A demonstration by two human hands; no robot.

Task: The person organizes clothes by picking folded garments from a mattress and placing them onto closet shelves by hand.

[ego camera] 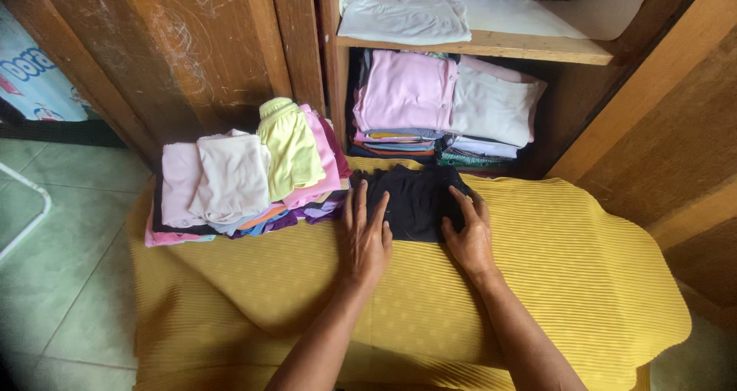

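A folded black garment [418, 199] lies on a yellow ribbed cloth [583, 283] in front of an open wooden cupboard. My left hand [366, 234] rests flat with fingers spread on the garment's left edge. My right hand [468, 234] presses on its right edge, fingers apart. Neither hand grips anything. To the left of the black garment stands a pile of folded clothes [246, 176] in white, pink, yellow-green and purple.
The cupboard's lower shelf holds stacked folded clothes [445, 103], pink and white on top. An upper shelf [537, 49] carries more folded pieces. A wooden door [176, 46] stands behind the pile. Green floor tiles [61, 237] lie at the left.
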